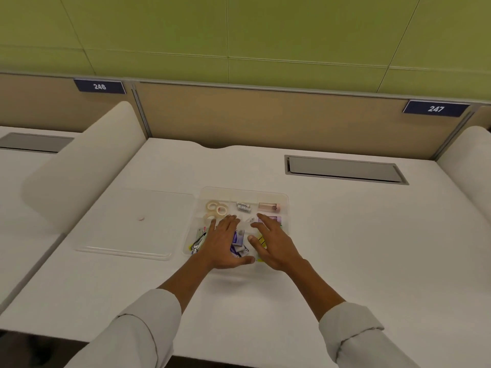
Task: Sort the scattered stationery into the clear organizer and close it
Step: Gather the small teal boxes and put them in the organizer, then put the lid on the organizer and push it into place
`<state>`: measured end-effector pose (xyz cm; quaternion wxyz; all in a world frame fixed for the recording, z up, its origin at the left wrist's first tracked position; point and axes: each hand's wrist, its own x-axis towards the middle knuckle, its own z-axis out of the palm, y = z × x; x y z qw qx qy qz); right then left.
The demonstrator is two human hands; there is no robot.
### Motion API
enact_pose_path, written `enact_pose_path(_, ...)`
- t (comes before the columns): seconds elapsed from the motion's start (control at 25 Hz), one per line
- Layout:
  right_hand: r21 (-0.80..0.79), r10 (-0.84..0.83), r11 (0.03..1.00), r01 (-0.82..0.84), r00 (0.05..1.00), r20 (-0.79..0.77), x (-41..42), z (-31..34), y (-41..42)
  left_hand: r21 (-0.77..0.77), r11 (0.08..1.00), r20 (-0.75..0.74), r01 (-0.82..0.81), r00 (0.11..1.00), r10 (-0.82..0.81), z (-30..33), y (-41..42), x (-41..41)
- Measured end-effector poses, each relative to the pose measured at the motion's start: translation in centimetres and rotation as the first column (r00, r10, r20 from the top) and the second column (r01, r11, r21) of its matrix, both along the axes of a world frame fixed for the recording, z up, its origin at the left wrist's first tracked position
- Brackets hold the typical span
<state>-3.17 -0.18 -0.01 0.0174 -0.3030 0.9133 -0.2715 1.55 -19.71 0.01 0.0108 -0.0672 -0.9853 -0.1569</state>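
Note:
The clear organizer (283,200) sits in the middle of the white desk, its compartments holding tape rolls (216,208), a white eraser (243,206), a pink tube (269,207), clips and pens (198,241), and small purple boxes (238,241). Its clear lid (127,224) lies flat on the desk to the left, with a small pink spot on it. My left hand (221,244) hovers flat over the front middle compartments, fingers spread. My right hand (271,241) hovers over the right compartments, fingers apart. Neither hand holds anything.
Beige partition panels stand at the back, with white dividers at the left (87,166) and right (467,160). A grey cable hatch (345,170) is set in the desk behind the organizer on the right. The desk's front edge runs just below my sleeves.

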Motion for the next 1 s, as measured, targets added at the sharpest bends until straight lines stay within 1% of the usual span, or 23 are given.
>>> enact_pose_path(0.12,0.024,0.062,0.998,-0.062,0.998,-0.031,-0.4,-0.1,-2.0,-0.005,0.996,-0.044,-0.094,0.995,0.094,0.8,-2.7,1.4)
enact_pose_path(0.24,0.050,0.123,0.991,-0.122,0.992,-0.035,-0.2,0.1,-4.8,0.000,0.987,-0.058,-0.163,0.985,0.163,1.6,-5.4,2.7)
enact_pose_path(0.36,0.055,0.204,0.978,-0.200,0.976,-0.076,-0.1,0.3,-8.0,0.007,0.965,-0.086,-0.264,0.961,0.263,2.1,-8.2,3.9)
enact_pose_path(0.6,0.071,0.283,0.958,-0.279,0.958,-0.053,0.7,0.1,-15.5,0.017,0.917,0.000,-0.397,0.918,0.398,0.6,-15.0,5.9)
enact_pose_path(0.84,0.020,0.276,0.961,-0.276,0.959,-0.070,0.8,-0.3,-24.3,0.027,0.924,0.054,-0.380,0.924,0.378,-1.0,-23.5,6.1)
enact_pose_path(0.92,0.060,0.278,0.959,-0.275,0.960,-0.040,0.8,-0.5,-27.1,0.038,0.945,0.070,-0.326,0.944,0.323,-1.7,-26.6,6.1)
enact_pose_path(1.0,0.153,0.285,0.946,-0.286,0.958,0.028,0.8,-0.6,-29.0,-0.020,0.975,0.119,-0.222,0.968,0.223,-2.2,-29.2,6.1)
